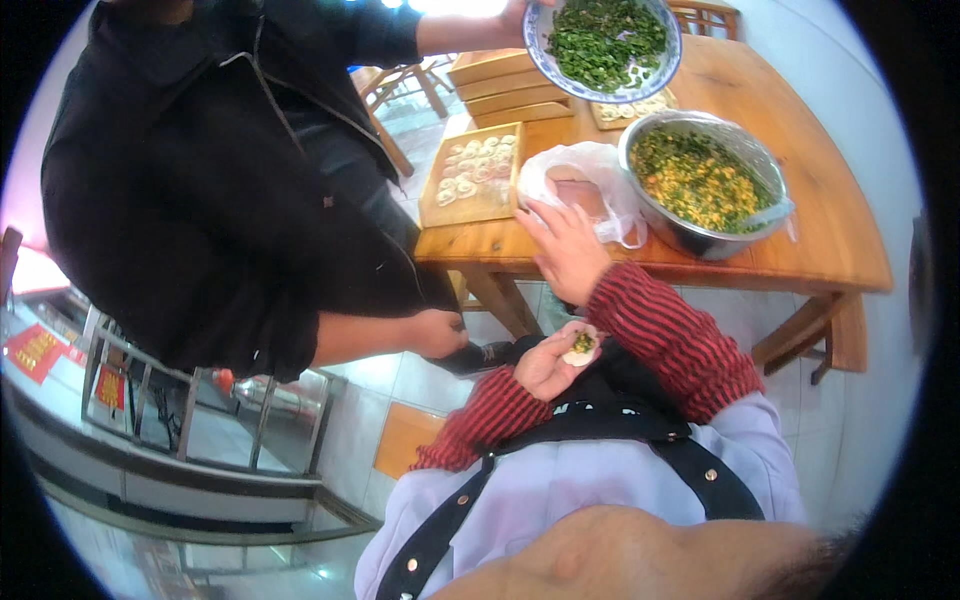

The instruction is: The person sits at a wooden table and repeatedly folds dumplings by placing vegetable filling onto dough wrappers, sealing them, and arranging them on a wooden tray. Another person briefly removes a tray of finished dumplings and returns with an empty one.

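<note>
In my left hand (546,366) lies a round dough wrapper (577,358) with a small mound of green and yellow filling (583,343) on it. My right hand (566,244) reaches over the table's near edge, fingers spread and holding nothing visible. Its fingertips are at a white plastic bag (551,161), whose mouth is open. Right of the bag stands a large metal bowl (694,244) of chopped green and yellow filling (697,184), with a pale-handled utensil (769,214) in it. Left of the bag, a wooden tray (469,214) carries several rows of folded dumplings (469,165).
A person in a dark jacket (202,187) stands close at the left. One of their hands holds a blue-rimmed bowl (534,56) of chopped greens above the wooden table (825,195). Stacked wooden trays (510,90) and another dumpling tray (634,109) are farther back.
</note>
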`<state>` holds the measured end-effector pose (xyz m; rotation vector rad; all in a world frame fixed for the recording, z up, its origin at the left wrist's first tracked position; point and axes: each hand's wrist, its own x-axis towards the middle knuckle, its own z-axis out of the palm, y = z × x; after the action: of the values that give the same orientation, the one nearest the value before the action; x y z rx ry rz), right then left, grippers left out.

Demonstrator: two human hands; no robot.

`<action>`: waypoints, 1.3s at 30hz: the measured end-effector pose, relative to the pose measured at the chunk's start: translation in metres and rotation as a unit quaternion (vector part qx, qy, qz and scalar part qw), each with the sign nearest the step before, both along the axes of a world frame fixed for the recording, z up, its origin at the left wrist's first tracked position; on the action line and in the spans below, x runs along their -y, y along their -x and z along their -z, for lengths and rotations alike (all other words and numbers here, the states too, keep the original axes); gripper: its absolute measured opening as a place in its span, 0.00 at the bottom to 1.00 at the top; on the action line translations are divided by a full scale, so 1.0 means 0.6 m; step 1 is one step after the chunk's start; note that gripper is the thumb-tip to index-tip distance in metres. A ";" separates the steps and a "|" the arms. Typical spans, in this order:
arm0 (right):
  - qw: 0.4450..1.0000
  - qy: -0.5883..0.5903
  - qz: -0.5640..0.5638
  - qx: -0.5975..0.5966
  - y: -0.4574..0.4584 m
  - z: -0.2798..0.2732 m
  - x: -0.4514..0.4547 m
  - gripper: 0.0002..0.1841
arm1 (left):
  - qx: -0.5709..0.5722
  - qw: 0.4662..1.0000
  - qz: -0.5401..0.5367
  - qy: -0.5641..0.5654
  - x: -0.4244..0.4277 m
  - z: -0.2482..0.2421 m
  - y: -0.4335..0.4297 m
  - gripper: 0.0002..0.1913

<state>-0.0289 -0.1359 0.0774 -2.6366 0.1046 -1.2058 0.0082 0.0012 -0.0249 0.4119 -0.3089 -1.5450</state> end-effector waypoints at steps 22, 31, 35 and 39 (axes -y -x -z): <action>0.979 -0.191 -0.057 -0.032 0.228 0.061 -0.031 0.18 | 0.049 0.995 -0.006 -0.087 0.017 -0.026 0.019 0.16; 0.978 -0.197 0.025 -0.058 0.261 0.090 -0.034 0.25 | -0.071 0.997 0.004 -0.021 0.028 -0.025 0.016 0.15; 0.947 -0.320 -0.017 0.011 0.257 0.105 -0.035 0.25 | -0.053 0.997 -0.012 -0.048 0.027 -0.029 0.019 0.15; 0.969 -0.245 0.002 -0.011 0.256 0.109 -0.029 0.23 | -0.059 0.997 -0.015 -0.054 0.026 -0.034 0.022 0.16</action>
<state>-0.1826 -0.1185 0.0119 -2.2160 0.3636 -0.9949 -0.0049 -0.0142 -0.0045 0.4066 -0.1270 -1.5542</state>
